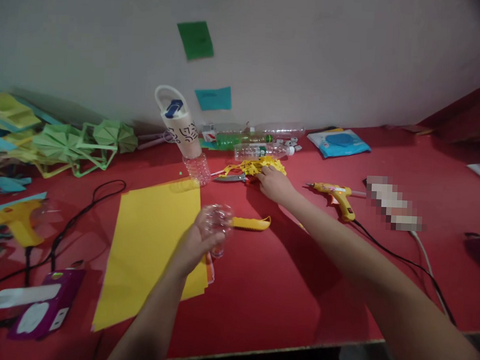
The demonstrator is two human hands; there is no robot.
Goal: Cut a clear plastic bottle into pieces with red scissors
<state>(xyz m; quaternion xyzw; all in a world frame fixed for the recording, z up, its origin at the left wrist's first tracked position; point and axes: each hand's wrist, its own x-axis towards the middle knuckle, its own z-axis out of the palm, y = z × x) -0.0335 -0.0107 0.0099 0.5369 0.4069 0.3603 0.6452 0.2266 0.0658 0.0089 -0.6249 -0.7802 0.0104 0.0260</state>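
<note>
My left hand (191,244) is closed around a clear ribbed plastic bottle piece (219,219), blurred by motion, above the edge of the yellow paper sheets (153,240). Just right of the bottle piece is a yellow strip (252,223) with a toothed lower edge; whether it is joined to the bottle piece I cannot tell. My right hand (277,184) reaches to a heap of yellow paper cuttings (264,164), fingers bent down into it, tips partly hidden. Scissors (231,178) lie beside those fingers, blades pointing left, handles partly covered.
A yellow glue gun (334,197) with a cord lies at right, another glue gun (21,218) at left. Plastic bottles (261,149) lie by the wall near a white tumbler (182,127). A blue wipes pack (339,143), paper ornaments (66,143) and a purple box (47,304) surround the workspace.
</note>
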